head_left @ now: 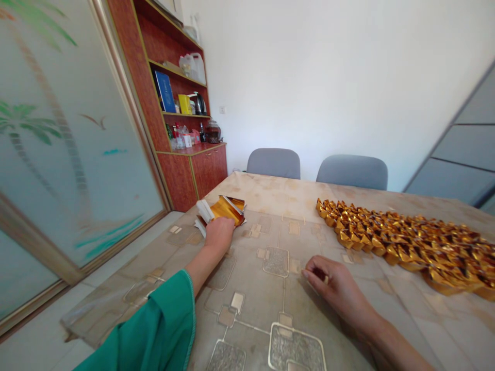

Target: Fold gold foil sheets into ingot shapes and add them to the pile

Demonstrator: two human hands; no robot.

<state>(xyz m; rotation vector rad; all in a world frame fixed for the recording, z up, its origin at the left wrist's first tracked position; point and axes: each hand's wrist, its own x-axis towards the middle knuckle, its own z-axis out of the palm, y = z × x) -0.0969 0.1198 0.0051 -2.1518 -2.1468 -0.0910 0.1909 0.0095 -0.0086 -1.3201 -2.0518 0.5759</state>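
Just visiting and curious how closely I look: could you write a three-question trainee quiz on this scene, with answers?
1. Which hand is on the shiny gold sheets?
2. True or false: the folded gold pieces lie to the right of the sheets.
3. Where is the right hand? (a) on the sheets, (b) over the tablecloth, (c) in the cabinet.

Key: 1. The left hand. 2. True. 3. (b).

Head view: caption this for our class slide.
Left hand at the gold foil, right hand near folded gold pieces.
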